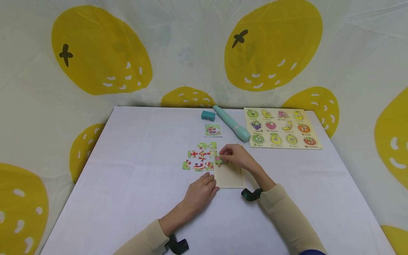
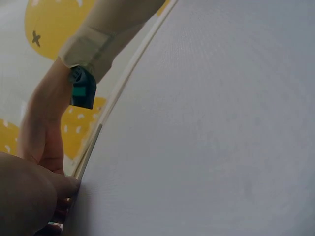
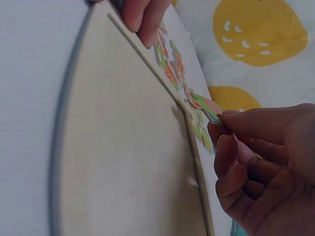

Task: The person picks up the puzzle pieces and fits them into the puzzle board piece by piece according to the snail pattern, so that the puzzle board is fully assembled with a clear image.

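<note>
A: What's the R hand (image 1: 234, 156) got?
B: A green-&-pink puzzle pc (image 1: 218, 161), pinched btwn thumb & fingertip, at the upper L corner of the pale tray (image 1: 229, 177). Can't tell if pc touches the rim.
A: And the L hand (image 1: 199, 194)?
B: Fingers relaxed, fairly straight, resting at the tray's L edge nr the lower corner. Thumb's right by that edge in the L wrist view.
A: Other pcs?
B: Loose pcs (image 1: 200, 154), red/green/white, clustered flat just L of the tray, on the white table (image 1: 127, 177).
A: Behind those?
B: Small pic card (image 1: 213, 130), then a teal block (image 1: 208, 115). Teal flashlight-shaped thing (image 1: 232, 124) lies slantwise to their R, w/ a fruit board (image 1: 267, 144) next to it.
</note>
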{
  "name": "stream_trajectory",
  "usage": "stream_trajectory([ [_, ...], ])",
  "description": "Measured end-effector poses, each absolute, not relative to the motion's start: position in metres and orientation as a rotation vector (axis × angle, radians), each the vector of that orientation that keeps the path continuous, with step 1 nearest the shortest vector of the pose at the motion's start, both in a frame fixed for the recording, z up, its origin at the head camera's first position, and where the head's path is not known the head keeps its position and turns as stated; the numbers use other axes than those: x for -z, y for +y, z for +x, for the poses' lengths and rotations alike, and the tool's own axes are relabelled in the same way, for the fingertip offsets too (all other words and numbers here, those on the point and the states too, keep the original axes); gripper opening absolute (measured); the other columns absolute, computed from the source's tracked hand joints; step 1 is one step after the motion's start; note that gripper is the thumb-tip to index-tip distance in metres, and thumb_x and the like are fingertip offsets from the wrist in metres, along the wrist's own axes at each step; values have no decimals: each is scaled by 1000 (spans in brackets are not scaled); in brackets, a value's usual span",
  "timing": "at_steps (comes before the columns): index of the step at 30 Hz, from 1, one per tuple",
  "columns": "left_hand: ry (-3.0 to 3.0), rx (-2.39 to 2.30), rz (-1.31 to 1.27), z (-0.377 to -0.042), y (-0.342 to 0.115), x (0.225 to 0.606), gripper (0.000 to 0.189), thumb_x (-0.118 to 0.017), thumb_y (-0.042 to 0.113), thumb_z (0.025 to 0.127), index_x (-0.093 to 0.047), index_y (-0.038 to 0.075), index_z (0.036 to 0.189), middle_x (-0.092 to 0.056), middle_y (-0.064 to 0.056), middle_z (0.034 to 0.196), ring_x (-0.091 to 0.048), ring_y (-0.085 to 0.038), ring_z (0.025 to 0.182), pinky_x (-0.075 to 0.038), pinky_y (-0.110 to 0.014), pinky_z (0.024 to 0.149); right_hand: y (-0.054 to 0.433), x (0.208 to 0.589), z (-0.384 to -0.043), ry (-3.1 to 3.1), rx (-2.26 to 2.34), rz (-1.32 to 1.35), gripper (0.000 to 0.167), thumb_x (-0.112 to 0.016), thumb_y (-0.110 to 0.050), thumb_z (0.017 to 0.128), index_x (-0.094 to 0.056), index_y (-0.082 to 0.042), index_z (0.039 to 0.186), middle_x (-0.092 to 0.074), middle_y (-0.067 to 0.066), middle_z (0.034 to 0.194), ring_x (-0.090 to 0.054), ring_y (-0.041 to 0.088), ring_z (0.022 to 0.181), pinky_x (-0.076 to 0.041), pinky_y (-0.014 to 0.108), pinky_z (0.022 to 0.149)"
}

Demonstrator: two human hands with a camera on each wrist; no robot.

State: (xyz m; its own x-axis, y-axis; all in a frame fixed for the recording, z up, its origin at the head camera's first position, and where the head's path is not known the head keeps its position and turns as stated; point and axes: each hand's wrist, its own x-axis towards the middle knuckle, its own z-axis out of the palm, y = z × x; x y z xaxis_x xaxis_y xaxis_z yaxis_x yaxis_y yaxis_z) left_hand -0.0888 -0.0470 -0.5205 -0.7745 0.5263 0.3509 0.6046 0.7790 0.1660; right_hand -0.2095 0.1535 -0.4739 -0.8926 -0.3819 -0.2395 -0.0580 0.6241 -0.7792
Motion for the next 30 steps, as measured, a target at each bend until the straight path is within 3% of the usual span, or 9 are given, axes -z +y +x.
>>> stream_trajectory([
  [30,-2659,388,-877,-89,-48,522,24,-73,30,92,-75,10,104,-74,-7,114,-68,-23,117,-52,-33,100,148,490,-191,2699,940,-440,10,-72,-19,92,-71,-9,91,-65,1,78,-54,12,72,-44,24,67],
])
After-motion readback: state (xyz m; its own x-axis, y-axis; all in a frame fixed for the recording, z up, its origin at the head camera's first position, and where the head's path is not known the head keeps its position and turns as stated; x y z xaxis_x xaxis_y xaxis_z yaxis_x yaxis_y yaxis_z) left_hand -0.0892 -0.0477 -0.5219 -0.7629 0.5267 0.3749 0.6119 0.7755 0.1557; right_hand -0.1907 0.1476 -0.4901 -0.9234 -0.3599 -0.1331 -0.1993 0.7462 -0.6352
